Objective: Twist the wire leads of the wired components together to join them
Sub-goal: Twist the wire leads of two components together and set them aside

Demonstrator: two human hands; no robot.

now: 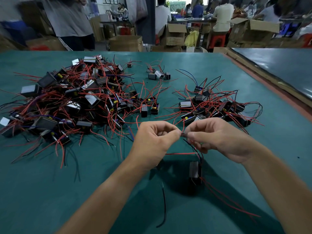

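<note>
**A:** What sits closest?

**B:** Two bare forearms [104, 200], coming up from the bottom edge over the green desk [42, 191]. They end in the left hand [152, 141] and the right hand [217, 137], with the fingertips nearly meeting.

**A:** How are the hands set?

**B:** Both are curled. The left hand pinches the leads [183, 133] between thumb and forefinger, and the right hand pinches the same spot from the other side. The pinched bit is tiny, red and dark. I cannot tell how far it is twisted.

**A:** And the component?

**B:** One component [195, 169], a dark block with a pale face, is below the right hand, toward the wrists. Its wires run up to the pinch. There is a shadow under it, but I cannot tell whether it hangs or rests on the desk.

**A:** Other wires nearby?

**B:** A red wire [180, 153] crosses level just under both hands. A black wire [164, 205] trails down between the forearms. A red pair [228, 200] runs along beside the right forearm.

**A:** Beyond the hands?

**B:** A big pile [67, 102] of the same blocks with red wires lies beyond and left of the left hand. A small pile [217, 107] lies just beyond the right hand. A few blocks [158, 74] lie farther off, between the two piles. Past the desk's far edge are boxes [125, 43] and seated people [221, 16].
</note>
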